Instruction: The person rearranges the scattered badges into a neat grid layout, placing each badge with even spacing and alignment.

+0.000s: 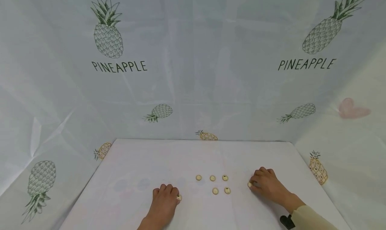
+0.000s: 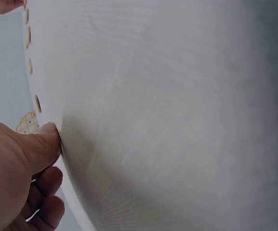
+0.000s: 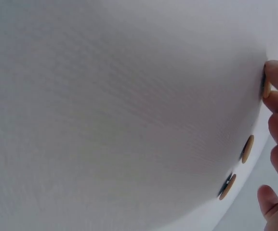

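On the white tabletop my left hand [image 1: 164, 202] holds a small round wooden disc [image 1: 179, 197] between thumb and fingers, near the front. In the left wrist view that disc is hidden behind the thumb [image 2: 47, 139]. To the right, my right hand [image 1: 269, 185] pinches another wooden disc [image 1: 249, 184] by its edges. The right wrist view shows this disc [image 3: 267, 86] on edge between thumb and forefinger, touching or close to the table; the other fingers are bent loosely. Several similar discs lie between the hands in two rows, among them a back-row disc [image 1: 212, 178] and a front-row disc [image 1: 215, 191].
The white table [image 1: 144, 156] is bounded at the back and sides by a pale cloth [image 1: 193, 72] printed with pineapples. A dark strap-like piece [image 1: 287, 222] hangs under the right sleeve [image 1: 310, 218]. Two discs near the right hand include one disc [image 3: 247, 149] beside its fingers.
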The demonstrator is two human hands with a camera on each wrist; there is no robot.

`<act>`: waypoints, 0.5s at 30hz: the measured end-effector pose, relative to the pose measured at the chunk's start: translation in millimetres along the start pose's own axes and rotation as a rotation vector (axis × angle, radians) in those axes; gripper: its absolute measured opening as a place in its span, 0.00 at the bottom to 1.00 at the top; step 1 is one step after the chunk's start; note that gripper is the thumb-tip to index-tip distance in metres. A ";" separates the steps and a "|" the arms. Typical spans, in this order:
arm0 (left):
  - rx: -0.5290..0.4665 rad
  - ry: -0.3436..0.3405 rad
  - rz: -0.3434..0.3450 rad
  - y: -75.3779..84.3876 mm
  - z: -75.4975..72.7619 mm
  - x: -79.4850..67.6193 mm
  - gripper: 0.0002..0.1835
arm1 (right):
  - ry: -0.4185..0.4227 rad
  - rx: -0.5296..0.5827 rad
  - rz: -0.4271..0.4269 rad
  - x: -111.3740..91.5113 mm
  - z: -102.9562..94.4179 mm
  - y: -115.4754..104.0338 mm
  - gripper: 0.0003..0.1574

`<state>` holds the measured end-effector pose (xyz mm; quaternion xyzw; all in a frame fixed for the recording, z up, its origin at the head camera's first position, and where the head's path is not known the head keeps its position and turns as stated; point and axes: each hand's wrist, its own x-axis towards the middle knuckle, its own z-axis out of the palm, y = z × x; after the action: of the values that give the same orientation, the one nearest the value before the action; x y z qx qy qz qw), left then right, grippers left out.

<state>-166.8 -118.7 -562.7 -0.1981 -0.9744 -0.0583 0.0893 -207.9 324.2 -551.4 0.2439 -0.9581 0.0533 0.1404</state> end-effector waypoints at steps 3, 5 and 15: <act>-0.003 0.016 -0.004 0.0 0.3 -1.0 0.15 | 0.019 -0.031 0.014 2.3 1.3 -3.4 0.11; -0.009 0.024 -0.009 0.4 0.2 -1.2 0.15 | 0.046 -0.055 0.014 4.8 1.9 -7.2 0.13; -0.016 -0.047 -0.067 3.7 -2.8 2.7 0.15 | 0.170 -0.075 -0.057 21.0 9.4 -34.9 0.15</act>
<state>-167.3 -114.7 -559.2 -0.1673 -0.9818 -0.0644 0.0630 -211.0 282.6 -553.0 0.2601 -0.9368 0.0337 0.2316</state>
